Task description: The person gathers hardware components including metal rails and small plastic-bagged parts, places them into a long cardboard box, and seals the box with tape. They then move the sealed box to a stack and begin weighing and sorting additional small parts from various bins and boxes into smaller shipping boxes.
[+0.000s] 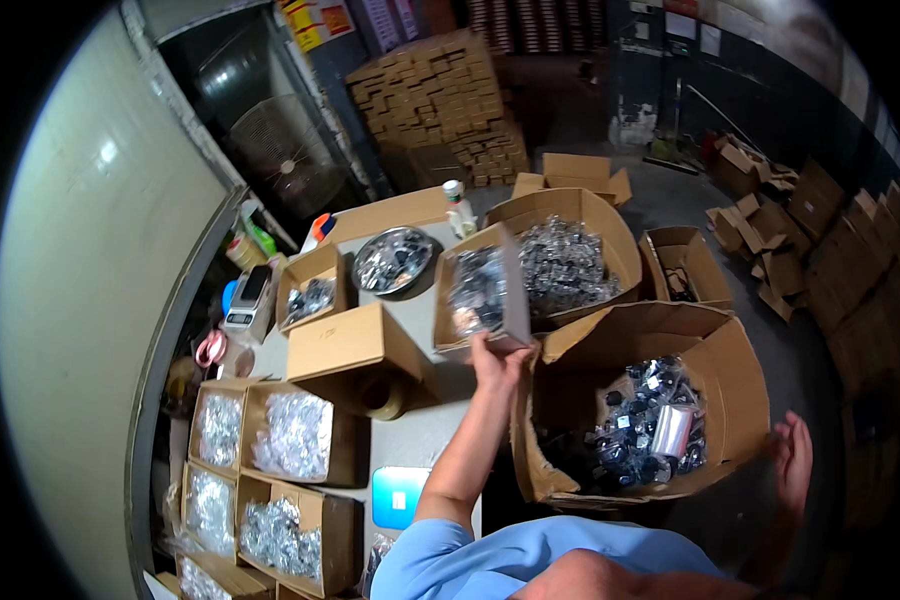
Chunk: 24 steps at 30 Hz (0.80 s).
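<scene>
My left hand (498, 364) grips the near edge of a small cardboard box (518, 300). Clear plastic bags (478, 285) with dark parts fill that box, which stands at the table's right side. Off to the right, my right hand (793, 455) hangs beside a large open carton (740, 400), fingers apart and holding nothing. Inside the large carton lies a heap of bagged black parts (620, 435), with a shiny silvery packet (673, 430) on top.
Behind stands another carton (625, 240) of clear-bagged parts. On the table (425, 430) are a metal bowl (394, 262), a brown box (335, 345), a digital scale (250, 300) and a white-capped bottle (458, 208). Several bins (345, 440) of bagged parts line the left. Flattened cardboard (840, 270) lies far right.
</scene>
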### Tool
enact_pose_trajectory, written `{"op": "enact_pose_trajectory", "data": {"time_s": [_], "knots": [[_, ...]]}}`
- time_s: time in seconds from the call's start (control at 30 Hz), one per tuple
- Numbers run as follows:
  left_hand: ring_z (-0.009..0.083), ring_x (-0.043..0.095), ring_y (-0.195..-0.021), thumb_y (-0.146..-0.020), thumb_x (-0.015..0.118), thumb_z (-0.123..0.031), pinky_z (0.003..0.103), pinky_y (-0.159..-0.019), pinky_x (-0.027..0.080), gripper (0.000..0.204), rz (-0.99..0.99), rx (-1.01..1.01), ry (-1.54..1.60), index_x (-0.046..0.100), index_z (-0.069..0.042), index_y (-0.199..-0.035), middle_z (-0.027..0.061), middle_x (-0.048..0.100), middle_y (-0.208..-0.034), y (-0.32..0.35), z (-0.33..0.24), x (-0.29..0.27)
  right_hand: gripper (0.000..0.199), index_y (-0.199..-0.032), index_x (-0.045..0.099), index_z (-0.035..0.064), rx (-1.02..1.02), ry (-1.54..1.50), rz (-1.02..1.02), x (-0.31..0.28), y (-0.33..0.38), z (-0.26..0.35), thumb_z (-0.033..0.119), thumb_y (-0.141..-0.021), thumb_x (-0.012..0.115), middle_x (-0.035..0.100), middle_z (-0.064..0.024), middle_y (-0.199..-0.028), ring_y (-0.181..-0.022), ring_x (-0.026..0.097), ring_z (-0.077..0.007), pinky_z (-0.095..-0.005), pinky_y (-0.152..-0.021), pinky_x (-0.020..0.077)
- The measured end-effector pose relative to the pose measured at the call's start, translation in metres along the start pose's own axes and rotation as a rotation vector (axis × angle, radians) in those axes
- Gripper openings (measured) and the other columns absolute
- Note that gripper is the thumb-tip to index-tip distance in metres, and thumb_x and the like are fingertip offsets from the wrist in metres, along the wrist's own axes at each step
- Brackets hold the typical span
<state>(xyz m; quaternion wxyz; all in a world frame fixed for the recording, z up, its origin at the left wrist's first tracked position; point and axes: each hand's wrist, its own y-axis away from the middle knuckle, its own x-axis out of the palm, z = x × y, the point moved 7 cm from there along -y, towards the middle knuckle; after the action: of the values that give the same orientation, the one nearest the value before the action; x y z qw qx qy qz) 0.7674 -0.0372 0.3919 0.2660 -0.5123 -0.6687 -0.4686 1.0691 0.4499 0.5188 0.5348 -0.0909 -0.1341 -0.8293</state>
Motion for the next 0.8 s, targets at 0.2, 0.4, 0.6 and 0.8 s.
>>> {"op": "enact_pose_trajectory", "data": {"time_s": [0.2,0.4,0.6,0.8], "knots": [[0.0382,0.05,-0.102,-0.071,0.06,-0.033,0.064,-0.067,0.048,0.066,-0.514,0.213,-0.167,0.026,-0.01,-0.124,0.0155,0.04,-0.123,-0.086,-0.012,-0.075,0.034,-0.11,0.054,0.0114,0.009,0.24,-0.62,-0.108,0.071,-0.021,0.039,-0.09,0.055,0.058,0.0001,-0.083,-0.068,0.055,-0.0095,-0.0235,-0.062,0.044],[0.024,0.061,-0.067,-0.085,0.054,-0.041,0.036,-0.049,0.047,0.031,-0.502,0.364,0.085,0.058,-0.012,-0.095,0.0039,0.062,-0.081,-0.109,-0.003,-0.106,0.034,-0.105,0.056,0.0131,0.259,0.183,-0.584,-0.169,0.085,-0.045,0.041,-0.087,0.058,0.059,-0.0012,-0.084,-0.065,0.055,-0.01,-0.0245,-0.058,0.0437],[0.0301,0.04,-0.12,-0.082,0.056,-0.032,0.047,-0.098,0.035,0.061,-0.053,0.269,-0.344,0.034,-0.003,-0.131,0.015,0.043,-0.128,-0.006,0.004,0.021,0.027,-0.103,0.054,0.0146,0.448,0.172,-0.61,-0.282,0.097,-0.078,0.035,-0.087,0.059,0.057,-0.0013,-0.081,-0.059,0.051,-0.0089,-0.023,-0.049,0.0403],[0.0283,0.03,-0.129,-0.085,0.052,-0.015,0.044,-0.106,0.024,0.065,0.001,0.707,-0.874,0.023,-0.012,-0.142,0.0194,0.024,-0.143,0.148,0.107,0.166,0.023,-0.104,0.054,0.0113,0.553,0.208,-0.561,-0.456,0.083,-0.125,0.026,-0.088,0.059,0.054,-0.001,-0.078,-0.058,0.049,-0.0088,-0.0216,-0.045,0.0373]]}}
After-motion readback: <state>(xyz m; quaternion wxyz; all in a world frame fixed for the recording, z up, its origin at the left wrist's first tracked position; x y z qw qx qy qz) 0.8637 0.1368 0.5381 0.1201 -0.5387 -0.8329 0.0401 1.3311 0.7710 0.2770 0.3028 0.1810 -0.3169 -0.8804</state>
